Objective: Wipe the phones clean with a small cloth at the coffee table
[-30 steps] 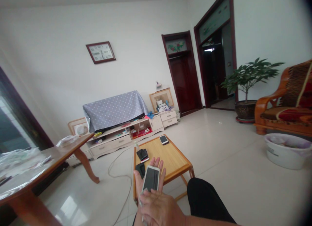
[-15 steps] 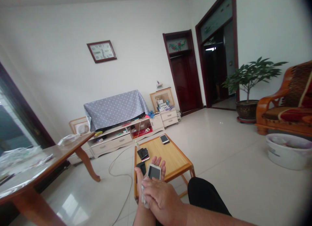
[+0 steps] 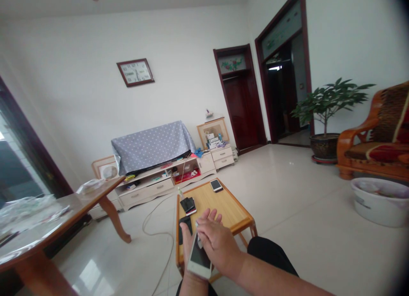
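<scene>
A white phone point(image 3: 198, 260) with a dark screen lies tilted on my left hand point(image 3: 186, 243), its lower end over the wrist. That hand is palm up with the fingertips stretched out past the phone. My right hand point(image 3: 219, 242) lies across the phone's upper end with curled fingers. A bit of small white cloth point(image 3: 198, 239) peeks out under its fingers. Both hands hover over the near edge of a low wooden table point(image 3: 225, 206). My knee in black trousers point(image 3: 271, 257) is just to the right.
Three more phones lie on the low table: a white one point(image 3: 216, 185), a dark stack point(image 3: 188, 203) and a black one point(image 3: 184, 225). A cable point(image 3: 153, 230) runs over the floor. A larger table point(image 3: 47, 228) stands left, a white basin point(image 3: 378, 200) and wooden armchair point(image 3: 373, 147) right.
My right hand has slid up along the phone from its lower end toward my left fingertips. The phone now sits lower, over my left wrist, and tilts down. The view has dipped slightly.
</scene>
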A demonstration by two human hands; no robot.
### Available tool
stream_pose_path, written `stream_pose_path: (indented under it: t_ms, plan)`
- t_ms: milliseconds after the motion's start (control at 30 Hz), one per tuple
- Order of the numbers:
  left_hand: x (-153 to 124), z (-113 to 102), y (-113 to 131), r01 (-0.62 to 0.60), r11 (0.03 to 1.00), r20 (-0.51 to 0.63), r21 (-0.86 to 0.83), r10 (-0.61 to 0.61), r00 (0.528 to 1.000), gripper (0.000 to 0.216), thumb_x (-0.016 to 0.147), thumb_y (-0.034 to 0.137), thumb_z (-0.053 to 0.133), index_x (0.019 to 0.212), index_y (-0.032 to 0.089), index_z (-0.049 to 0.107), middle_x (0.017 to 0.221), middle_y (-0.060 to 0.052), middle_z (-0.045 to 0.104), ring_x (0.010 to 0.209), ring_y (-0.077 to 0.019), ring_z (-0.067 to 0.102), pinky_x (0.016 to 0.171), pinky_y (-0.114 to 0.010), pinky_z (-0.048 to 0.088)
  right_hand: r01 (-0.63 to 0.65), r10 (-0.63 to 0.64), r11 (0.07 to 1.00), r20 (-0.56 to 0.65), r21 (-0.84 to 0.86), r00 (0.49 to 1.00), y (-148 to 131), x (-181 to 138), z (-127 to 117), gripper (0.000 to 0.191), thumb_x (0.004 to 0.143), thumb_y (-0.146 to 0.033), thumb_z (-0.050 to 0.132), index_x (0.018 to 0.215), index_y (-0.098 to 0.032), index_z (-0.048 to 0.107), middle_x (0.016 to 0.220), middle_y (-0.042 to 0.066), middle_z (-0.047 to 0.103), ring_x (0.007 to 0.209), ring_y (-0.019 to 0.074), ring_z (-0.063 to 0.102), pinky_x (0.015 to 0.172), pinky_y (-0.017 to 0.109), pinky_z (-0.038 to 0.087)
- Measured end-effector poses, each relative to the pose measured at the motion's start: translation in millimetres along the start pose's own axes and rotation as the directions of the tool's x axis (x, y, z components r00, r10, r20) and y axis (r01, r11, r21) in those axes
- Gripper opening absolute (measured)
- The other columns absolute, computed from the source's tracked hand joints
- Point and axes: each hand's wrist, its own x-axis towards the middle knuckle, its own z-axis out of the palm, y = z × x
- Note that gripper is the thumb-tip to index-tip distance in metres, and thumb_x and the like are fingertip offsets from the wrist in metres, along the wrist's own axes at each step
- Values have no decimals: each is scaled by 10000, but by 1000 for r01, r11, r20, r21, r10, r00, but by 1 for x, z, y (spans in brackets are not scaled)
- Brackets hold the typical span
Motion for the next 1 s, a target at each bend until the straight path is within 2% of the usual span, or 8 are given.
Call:
stream_pose_path:
  t_ms: [67,200,400,600,767,833,900,1000]
  plan:
    - [0,0,1,-12,1000,22,-2,12,1000,913,824,846,298,1457,211,474,1585,-128,353,1511,-351,172,1229,-583,84,31,-31,999,12,-11,999,1,-5,0,253,938,-173,502,1124,-218,668,1262,106,682,1210,233,617,1081,390,464]
    - [-5,4,6,-55,998,86,-36,58,995,899,830,843,266,1470,239,451,1617,-71,297,1528,-309,116,1249,-514,80,247,-249,968,156,38,956,-1,-26,2,262,961,-190,496,1180,-235,631,1307,66,666,1257,195,587,1123,377,427]
    - [-6,14,8,-100,995,67,7,99,993,902,836,835,253,1493,237,413,1612,-89,306,1530,-309,97,1237,-549,61,87,-86,995,23,-41,996,8,-17,-5,250,964,-176,476,1133,-212,658,1264,89,684,1242,198,595,1169,418,371]
    - [-7,11,12,-76,997,96,-13,76,992,885,847,829,222,1493,254,410,1621,-71,285,1532,-287,107,1237,-545,72,299,-302,953,112,41,947,1,-28,0,278,938,-182,515,1190,-231,621,1284,68,681,1259,194,589,1136,369,413]
    - [1,-6,5,-29,1000,109,11,28,994,901,830,847,219,1450,247,481,1595,-88,344,1532,-294,104,1235,-552,42,14,-14,1000,32,15,999,10,-12,0,239,950,-194,480,1086,-217,676,1276,96,678,1216,221,617,1085,402,456]
    - [4,-11,6,-38,999,43,28,36,998,889,835,838,257,1399,214,544,1565,-118,393,1520,-310,163,1235,-547,79,-54,52,997,29,58,998,10,-10,0,242,954,-224,487,1105,-212,676,1299,106,662,1226,235,608,1062,397,469]
    - [6,-12,8,-60,995,-109,80,68,992,866,829,839,307,1321,196,611,1508,-143,472,1498,-325,239,1230,-547,130,-119,111,981,60,150,992,5,-13,0,281,959,-269,504,1193,-218,652,1295,111,664,1207,245,620,1024,382,491]
    - [4,-7,14,-106,953,-407,285,220,886,739,864,777,386,1216,193,670,1422,-130,567,1471,-288,320,1240,-463,154,-272,233,889,147,369,961,-8,-18,0,364,965,-346,522,1301,-232,605,1196,98,709,1101,247,673,927,357,537]
